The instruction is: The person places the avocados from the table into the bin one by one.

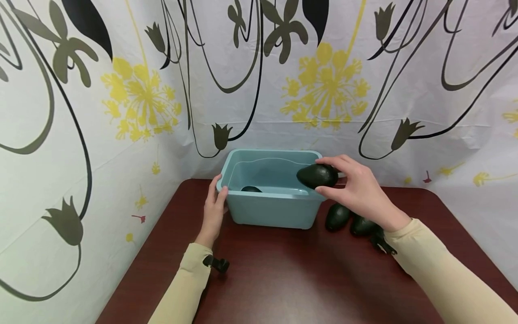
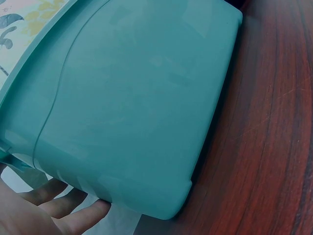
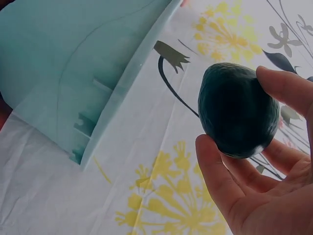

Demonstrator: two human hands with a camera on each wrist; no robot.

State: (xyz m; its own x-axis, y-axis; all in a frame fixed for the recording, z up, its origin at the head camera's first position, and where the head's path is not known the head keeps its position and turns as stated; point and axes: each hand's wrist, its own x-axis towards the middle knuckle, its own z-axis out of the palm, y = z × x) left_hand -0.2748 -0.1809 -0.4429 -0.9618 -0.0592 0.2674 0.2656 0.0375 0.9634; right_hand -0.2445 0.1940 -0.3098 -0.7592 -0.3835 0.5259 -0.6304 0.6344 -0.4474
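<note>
A dark green avocado (image 1: 317, 176) is held between the thumb and fingers of my right hand (image 1: 360, 186), above the right end of a light blue plastic tub (image 1: 272, 209). The right wrist view shows that avocado (image 3: 238, 110) in the fingertips, apart from the tub's wall (image 3: 58, 63). My left hand (image 1: 213, 209) holds the tub's left end at the rim. In the left wrist view several fingers (image 2: 80, 215) lie against the tub's end wall. Inside the tub another dark avocado (image 1: 251, 189) shows only its top above the front rim.
More avocados (image 1: 337, 217) lie on the dark red-brown table (image 1: 279, 274) to the right of the tub, partly covered by my right forearm. A patterned white cloth (image 1: 259, 108) hangs behind the table and along its left side.
</note>
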